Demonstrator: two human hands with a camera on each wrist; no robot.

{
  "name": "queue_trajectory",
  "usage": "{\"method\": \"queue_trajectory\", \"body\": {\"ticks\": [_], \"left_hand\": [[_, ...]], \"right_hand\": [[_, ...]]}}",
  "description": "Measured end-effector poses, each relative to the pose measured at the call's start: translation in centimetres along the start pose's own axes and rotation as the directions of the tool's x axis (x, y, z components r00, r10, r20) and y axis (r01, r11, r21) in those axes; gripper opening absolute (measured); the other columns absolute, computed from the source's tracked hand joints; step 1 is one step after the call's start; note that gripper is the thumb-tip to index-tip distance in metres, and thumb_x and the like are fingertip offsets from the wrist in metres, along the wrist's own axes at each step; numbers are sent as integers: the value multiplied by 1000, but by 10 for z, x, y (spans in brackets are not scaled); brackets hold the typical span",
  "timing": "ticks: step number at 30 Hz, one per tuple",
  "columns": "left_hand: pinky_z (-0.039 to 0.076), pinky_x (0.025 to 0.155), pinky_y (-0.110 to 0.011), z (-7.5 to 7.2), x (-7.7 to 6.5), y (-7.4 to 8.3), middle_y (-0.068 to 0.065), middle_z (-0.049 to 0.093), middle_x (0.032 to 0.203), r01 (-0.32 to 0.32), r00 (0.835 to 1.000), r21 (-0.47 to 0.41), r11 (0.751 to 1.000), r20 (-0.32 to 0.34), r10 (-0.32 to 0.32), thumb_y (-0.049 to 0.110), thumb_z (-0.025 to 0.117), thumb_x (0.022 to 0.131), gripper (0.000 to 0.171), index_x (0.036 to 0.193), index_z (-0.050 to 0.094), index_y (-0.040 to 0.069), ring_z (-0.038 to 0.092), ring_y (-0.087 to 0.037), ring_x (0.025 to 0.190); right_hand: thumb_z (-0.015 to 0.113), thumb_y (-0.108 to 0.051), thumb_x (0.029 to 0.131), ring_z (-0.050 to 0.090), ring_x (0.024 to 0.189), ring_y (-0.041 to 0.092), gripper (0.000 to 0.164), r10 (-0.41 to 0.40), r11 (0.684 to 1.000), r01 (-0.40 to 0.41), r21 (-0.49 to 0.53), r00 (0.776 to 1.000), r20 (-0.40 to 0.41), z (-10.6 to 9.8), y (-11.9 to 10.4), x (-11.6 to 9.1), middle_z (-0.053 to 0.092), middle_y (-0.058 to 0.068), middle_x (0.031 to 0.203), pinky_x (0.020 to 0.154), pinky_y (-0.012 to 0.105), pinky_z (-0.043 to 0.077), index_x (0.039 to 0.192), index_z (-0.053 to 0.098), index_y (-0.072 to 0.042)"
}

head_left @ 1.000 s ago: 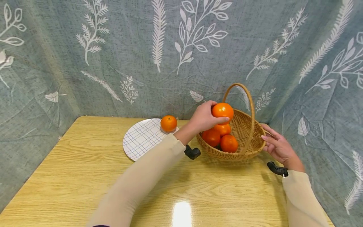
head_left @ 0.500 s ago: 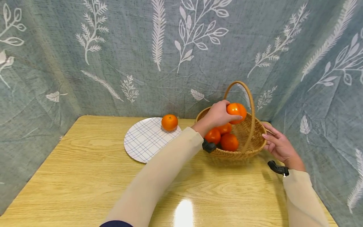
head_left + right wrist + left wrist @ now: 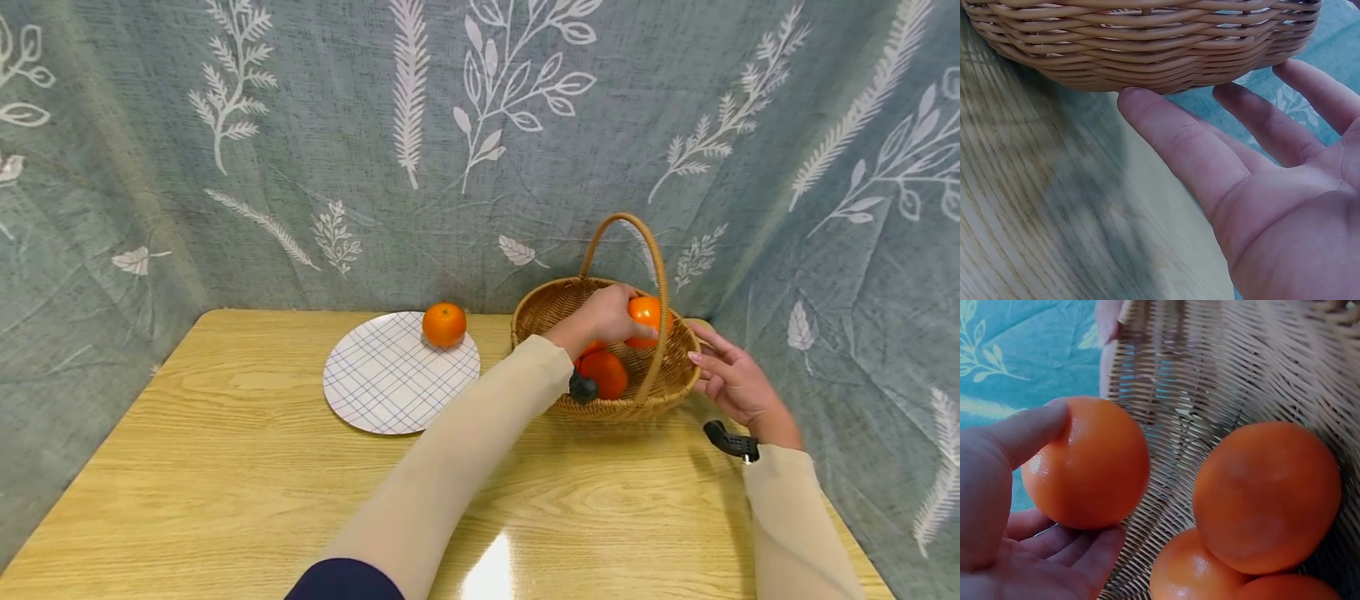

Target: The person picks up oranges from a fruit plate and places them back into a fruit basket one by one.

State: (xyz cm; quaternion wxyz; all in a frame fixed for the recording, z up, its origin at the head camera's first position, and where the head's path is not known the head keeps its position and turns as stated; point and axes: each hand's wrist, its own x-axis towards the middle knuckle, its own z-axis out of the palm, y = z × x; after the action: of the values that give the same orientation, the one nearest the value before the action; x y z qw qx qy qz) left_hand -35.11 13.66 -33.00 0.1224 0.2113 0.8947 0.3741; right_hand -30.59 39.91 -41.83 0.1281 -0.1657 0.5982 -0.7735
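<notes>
My left hand (image 3: 613, 317) grips a glossy orange (image 3: 645, 320) inside the wicker basket (image 3: 540, 307), near its right side by the arched handle. In the left wrist view, thumb and fingers curl round that orange (image 3: 1094, 462), which is apart from the others. Beside it in the basket lie more oranges (image 3: 1266, 497), partly hidden by the left arm in the head view. My right hand (image 3: 738, 383) touches the basket's right outer wall. In the right wrist view its straight fingers (image 3: 1179, 137) reach the woven side (image 3: 1147, 62).
On the wooden table (image 3: 225, 467), a round white plate (image 3: 390, 375) with a blue grid lies left of the basket. One orange (image 3: 444, 324) sits at the plate's back right edge. A grey-blue leaf-patterned cloth (image 3: 315, 125) hangs behind and along both sides.
My left hand has carried the held orange rightward and lower, from above the basket's other oranges down into its right part. The right hand stays at the basket's side.
</notes>
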Motion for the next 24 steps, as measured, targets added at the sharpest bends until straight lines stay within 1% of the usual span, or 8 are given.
{"method": "queue_trajectory", "body": {"ticks": [5, 8, 11, 15, 18, 20, 24], "left_hand": [[53, 80, -26, 6, 9, 0, -2, 65, 125, 39, 999, 116, 993, 11, -40, 39, 77, 92, 64, 143, 51, 11, 63, -15, 99], [53, 84, -27, 6, 14, 0, -1, 64, 130, 61, 998, 176, 982, 24, -66, 40, 77, 92, 65, 144, 50, 13, 63, -15, 105], [53, 89, -28, 6, 16, -1, 0, 61, 137, 71, 994, 225, 972, 64, -87, 39, 78, 91, 68, 147, 48, 15, 62, -16, 113], [52, 97, -27, 6, 19, -1, 2, 53, 149, 65, 986, 305, 950, 128, -108, 39, 77, 92, 74, 154, 42, 18, 58, -15, 127], [51, 102, -27, 6, 20, -1, 3, 48, 155, 66, 981, 337, 939, 149, -122, 40, 76, 93, 77, 157, 38, 19, 54, -15, 134], [51, 101, -26, 7, 21, 0, 3, 48, 155, 68, 980, 345, 936, 154, -128, 40, 75, 94, 77, 157, 38, 19, 55, -14, 133], [50, 89, -25, 6, 21, 4, 3, 53, 147, 65, 973, 365, 929, 185, -141, 40, 73, 95, 68, 151, 44, 16, 58, -12, 119]], "right_hand": [[42, 1, 108, 73, 107, 19, 59, 4, 999, -5, -32, 1000, -20, 1, 1, -1, 63, 1, 134, 86, 34, 63, 164, 26, -10], [44, 1, 108, 73, 105, 18, 58, -3, 999, 2, -40, 999, -36, 3, 0, -1, 64, 0, 134, 85, 33, 63, 163, 29, -10], [44, 2, 107, 73, 105, 19, 58, -11, 999, 10, -33, 999, -38, 4, 1, -2, 64, 1, 133, 85, 34, 63, 162, 30, -9], [44, 3, 107, 73, 106, 20, 59, -17, 1000, 16, -18, 999, -33, 4, 1, -3, 64, 2, 134, 86, 35, 63, 162, 29, -8], [45, 2, 107, 73, 108, 20, 59, -16, 1000, 16, -23, 999, -34, 3, 1, -2, 63, 1, 135, 87, 35, 63, 162, 29, -9], [46, 2, 107, 73, 108, 20, 59, -18, 999, 17, -29, 999, -34, 3, 0, -2, 63, 1, 135, 87, 35, 63, 163, 28, -8], [46, 1, 107, 73, 108, 20, 60, -20, 999, 19, -50, 999, -29, 2, 0, 0, 63, 1, 135, 86, 35, 63, 163, 25, -6]]}}
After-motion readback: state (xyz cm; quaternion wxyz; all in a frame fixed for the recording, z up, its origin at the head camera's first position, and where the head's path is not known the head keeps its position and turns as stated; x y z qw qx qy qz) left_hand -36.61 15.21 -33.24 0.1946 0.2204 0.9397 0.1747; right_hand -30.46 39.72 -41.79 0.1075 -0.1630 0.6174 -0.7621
